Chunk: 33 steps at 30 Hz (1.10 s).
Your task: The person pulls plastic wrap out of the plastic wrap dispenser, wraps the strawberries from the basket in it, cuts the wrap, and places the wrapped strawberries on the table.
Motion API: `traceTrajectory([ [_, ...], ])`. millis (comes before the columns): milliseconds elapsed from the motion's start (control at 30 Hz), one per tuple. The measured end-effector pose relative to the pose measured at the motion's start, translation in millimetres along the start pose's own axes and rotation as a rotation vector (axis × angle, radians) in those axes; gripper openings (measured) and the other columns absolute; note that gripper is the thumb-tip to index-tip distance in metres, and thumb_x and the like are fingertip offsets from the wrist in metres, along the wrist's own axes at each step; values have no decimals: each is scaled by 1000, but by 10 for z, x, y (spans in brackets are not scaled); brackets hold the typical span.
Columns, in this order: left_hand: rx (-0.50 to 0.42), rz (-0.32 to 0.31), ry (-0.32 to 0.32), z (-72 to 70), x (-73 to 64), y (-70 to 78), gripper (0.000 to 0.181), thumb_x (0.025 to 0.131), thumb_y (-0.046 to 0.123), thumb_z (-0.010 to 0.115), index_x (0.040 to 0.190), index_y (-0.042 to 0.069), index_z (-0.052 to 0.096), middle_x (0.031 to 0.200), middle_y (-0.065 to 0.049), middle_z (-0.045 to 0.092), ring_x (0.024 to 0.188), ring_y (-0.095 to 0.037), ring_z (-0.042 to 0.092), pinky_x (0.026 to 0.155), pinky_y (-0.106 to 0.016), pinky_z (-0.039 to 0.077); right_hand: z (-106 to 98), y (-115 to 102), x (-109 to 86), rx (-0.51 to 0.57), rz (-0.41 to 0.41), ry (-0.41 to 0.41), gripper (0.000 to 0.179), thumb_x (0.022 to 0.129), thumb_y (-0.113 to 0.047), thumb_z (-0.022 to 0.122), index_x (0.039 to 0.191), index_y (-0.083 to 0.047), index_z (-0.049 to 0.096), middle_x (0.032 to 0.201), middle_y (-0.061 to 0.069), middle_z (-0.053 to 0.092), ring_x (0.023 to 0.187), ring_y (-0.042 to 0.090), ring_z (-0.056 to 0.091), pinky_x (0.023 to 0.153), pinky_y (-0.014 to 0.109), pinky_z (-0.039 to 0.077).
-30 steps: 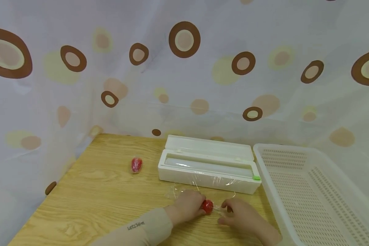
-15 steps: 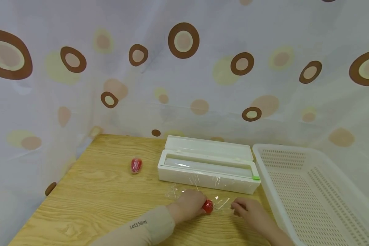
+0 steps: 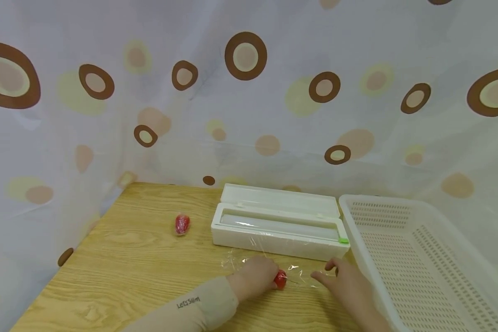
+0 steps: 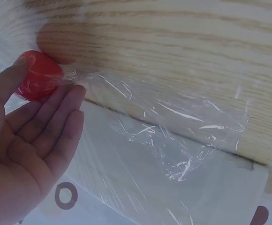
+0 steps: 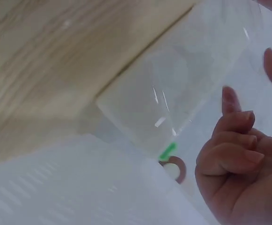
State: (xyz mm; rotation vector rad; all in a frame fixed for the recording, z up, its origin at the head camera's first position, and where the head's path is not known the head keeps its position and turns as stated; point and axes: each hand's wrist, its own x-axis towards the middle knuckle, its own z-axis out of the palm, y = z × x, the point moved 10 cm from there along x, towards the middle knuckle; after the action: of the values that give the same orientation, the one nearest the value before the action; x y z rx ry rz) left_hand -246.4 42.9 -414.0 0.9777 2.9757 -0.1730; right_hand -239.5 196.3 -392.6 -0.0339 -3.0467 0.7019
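Thumb and forefinger of the right hand (image 3: 347, 282) spread wider than before; left hand (image 3: 256, 276) grips red fruit (image 3: 281, 280); lower-centre white box (image 3: 315, 247) holds a roll (image 3: 274, 226)

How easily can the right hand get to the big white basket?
Probably yes, quite easily: the white basket is close beside the right hand, which seems to hold nothing, and I see nothing solid standing between the two.
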Motion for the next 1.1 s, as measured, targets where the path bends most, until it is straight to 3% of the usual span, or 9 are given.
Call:
traceTrajectory([
  [100,-13,4,-13,12,24,-3,22,82,39,68,77,19,62,74,9,62,66,-5,57,61,-17,46,-171,-172,-134,17,-92,151,54,75,-50,71,101,-4,58,75,2,53,59,10,42,46,23,34],
  [233,-39,-7,-10,-6,36,-38,22,82,36,69,73,18,61,71,8,61,62,-5,53,59,-17,44,-313,-746,-474,-14,-521,432,28,70,-24,79,83,-12,58,75,-6,53,65,5,45,51,19,39],
  [267,-39,-6,-5,-15,39,-41,22,82,35,69,71,18,61,70,8,60,61,-5,52,59,-17,43,-269,-874,-541,-43,-622,450,23,69,-17,79,80,-14,58,75,-8,53,67,5,48,53,18,41],
  [333,-40,-9,10,-37,39,-41,21,82,33,69,70,18,61,68,8,60,59,-5,51,57,-17,43,-94,-1037,-574,-98,-736,381,18,70,-9,75,79,-16,60,78,-9,57,72,5,54,62,19,47],
  [433,-19,0,28,-69,37,-13,19,82,30,69,69,19,61,68,8,60,58,-5,52,56,-17,43,201,-1040,-445,-168,-684,202,13,78,-5,67,88,-13,63,86,-6,59,83,11,58,73,26,51],
  [533,18,5,28,-79,33,15,18,82,30,68,69,19,61,69,8,62,60,-5,55,57,-17,45,368,-943,-336,-218,-614,125,17,81,-2,64,98,-7,63,94,0,61,92,17,60,80,32,51],
  [633,46,1,16,-67,41,19,18,83,32,67,71,19,61,73,7,64,64,-5,58,60,-17,46,438,-883,-286,-222,-601,106,21,82,-3,64,102,-5,61,97,3,62,94,20,60,81,34,52],
  [867,-4,-16,-7,-48,59,-7,19,83,31,67,71,18,60,71,6,62,63,-6,56,59,-17,46,534,-805,-196,-205,-523,31,27,81,-8,67,107,-2,61,99,8,65,93,25,62,79,39,52],
  [1100,-84,-14,-1,-46,53,-39,19,81,29,69,71,16,60,69,6,62,60,-6,55,58,-17,46,607,-855,-122,-297,-472,103,34,67,-14,77,96,-8,60,83,3,62,79,23,60,60,36,51],
])
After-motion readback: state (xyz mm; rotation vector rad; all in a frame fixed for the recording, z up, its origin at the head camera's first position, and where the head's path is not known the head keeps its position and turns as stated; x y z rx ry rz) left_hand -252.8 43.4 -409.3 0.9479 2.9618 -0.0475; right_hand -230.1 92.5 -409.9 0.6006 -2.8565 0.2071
